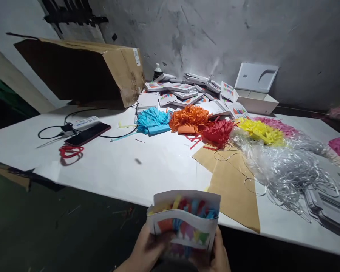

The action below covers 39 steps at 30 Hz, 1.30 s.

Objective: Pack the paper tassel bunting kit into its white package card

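Observation:
Both my hands hold a small white paper packet (184, 221) at the bottom middle, below the table's near edge. Its top is open and coloured paper strips (yellow, red, blue) stick out of it. My left hand (146, 247) grips its lower left side; my right hand (218, 255) grips its lower right side. Ahead on the white table (116, 166) lie piles of cut paper: blue (153, 121), orange (189, 118), red (218, 132), yellow (260, 130) and pink (280, 126).
A heap of clear plastic strips (286, 166) lies right, brown paper sheets (232, 181) beside it. Several printed packets (184, 92) and a white box (256, 90) stand at the back. A large cardboard box (82, 70), a phone (86, 134) with cables and a red loop (70, 151) are left.

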Each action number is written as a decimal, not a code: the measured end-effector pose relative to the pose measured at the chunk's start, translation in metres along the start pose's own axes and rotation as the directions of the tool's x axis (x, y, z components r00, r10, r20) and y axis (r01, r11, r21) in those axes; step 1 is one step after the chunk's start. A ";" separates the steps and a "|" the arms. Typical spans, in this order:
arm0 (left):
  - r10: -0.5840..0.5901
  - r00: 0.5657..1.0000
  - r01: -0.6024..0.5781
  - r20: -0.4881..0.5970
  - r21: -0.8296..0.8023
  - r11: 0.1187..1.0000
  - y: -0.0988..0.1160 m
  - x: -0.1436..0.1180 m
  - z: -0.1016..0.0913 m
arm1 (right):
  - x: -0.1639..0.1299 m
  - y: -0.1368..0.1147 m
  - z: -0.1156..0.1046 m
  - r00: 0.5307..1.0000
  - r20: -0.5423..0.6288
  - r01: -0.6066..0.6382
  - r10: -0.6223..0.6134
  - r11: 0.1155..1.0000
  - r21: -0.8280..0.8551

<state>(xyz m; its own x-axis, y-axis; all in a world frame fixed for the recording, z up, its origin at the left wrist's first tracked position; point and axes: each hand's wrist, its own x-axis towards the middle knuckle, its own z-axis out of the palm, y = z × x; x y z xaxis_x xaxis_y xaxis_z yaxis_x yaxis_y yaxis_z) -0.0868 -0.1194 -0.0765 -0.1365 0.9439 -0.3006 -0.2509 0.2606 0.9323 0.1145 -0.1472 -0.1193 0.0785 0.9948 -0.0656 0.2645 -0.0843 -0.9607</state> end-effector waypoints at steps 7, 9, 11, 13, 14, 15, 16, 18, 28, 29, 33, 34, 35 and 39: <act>0.018 0.998 -0.015 0.055 -0.050 0.999 0.022 -0.006 0.031 | 0.008 -0.034 -0.041 1.000 0.028 -0.011 0.009 0.998 0.067; 0.179 0.984 -0.175 0.028 -0.094 0.980 0.034 -0.003 0.024 | 0.020 -0.054 -0.066 0.994 -0.095 0.050 -0.046 0.998 0.044; 0.408 0.913 -0.405 -0.003 -0.114 0.907 0.047 0.007 0.015 | 0.043 -0.078 -0.091 0.918 -0.357 0.172 -0.174 0.984 -0.036; 0.575 0.817 -0.575 -0.028 -0.087 0.813 0.061 0.019 0.006 | 0.074 -0.102 -0.106 0.810 -0.477 0.355 -0.342 0.933 -0.066; 0.616 0.786 -0.618 -0.052 -0.067 0.783 0.067 0.025 0.001 | 0.090 -0.113 -0.108 0.770 -0.475 0.439 -0.426 0.894 -0.089; 0.635 0.768 -0.639 -0.084 -0.047 0.768 0.072 0.030 -0.003 | 0.105 -0.122 -0.106 0.809 -0.346 0.464 -0.475 0.878 -0.119; 0.635 0.762 -0.643 -0.124 -0.030 0.765 0.075 0.034 -0.008 | 0.118 -0.129 -0.102 0.859 -0.169 0.465 -0.482 0.875 -0.133; 0.611 0.769 -0.624 -0.190 -0.009 0.782 0.077 0.037 -0.017 | 0.136 -0.138 -0.090 0.892 0.121 0.451 -0.436 0.876 -0.170; 0.603 0.782 -0.609 -0.160 0.012 0.793 0.072 0.051 -0.040 | 0.147 -0.133 -0.063 0.870 0.196 0.486 -0.451 0.853 -0.191; 0.615 0.774 -0.621 -0.149 0.009 0.784 0.073 0.054 -0.039 | 0.147 -0.131 -0.062 0.866 0.180 0.496 -0.466 0.847 -0.192; 0.631 0.771 -0.633 -0.090 0.006 0.774 0.083 0.060 -0.027 | 0.142 -0.126 -0.059 0.853 0.228 0.515 -0.469 0.825 -0.232; 0.637 0.768 -0.638 -0.072 0.011 0.770 0.086 0.060 -0.024 | 0.140 -0.126 -0.059 0.857 0.211 0.511 -0.470 0.826 -0.237; 0.646 0.761 -0.647 -0.055 0.014 0.763 0.089 0.060 -0.020 | 0.138 -0.126 -0.059 0.861 0.185 0.507 -0.474 0.828 -0.239; 0.677 0.735 -0.677 -0.028 0.011 0.736 0.101 0.057 -0.008 | 0.132 -0.128 -0.058 0.862 0.232 0.502 -0.451 0.825 -0.259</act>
<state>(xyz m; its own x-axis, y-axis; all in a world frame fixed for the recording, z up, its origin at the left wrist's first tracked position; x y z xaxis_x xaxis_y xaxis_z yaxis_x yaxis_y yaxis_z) -0.1273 -0.0408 -0.0008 -0.2970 0.8649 0.4047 -0.0814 -0.4452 0.8917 0.1468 -0.0089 0.0103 -0.2745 0.9088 0.3143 0.5066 0.4145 -0.7560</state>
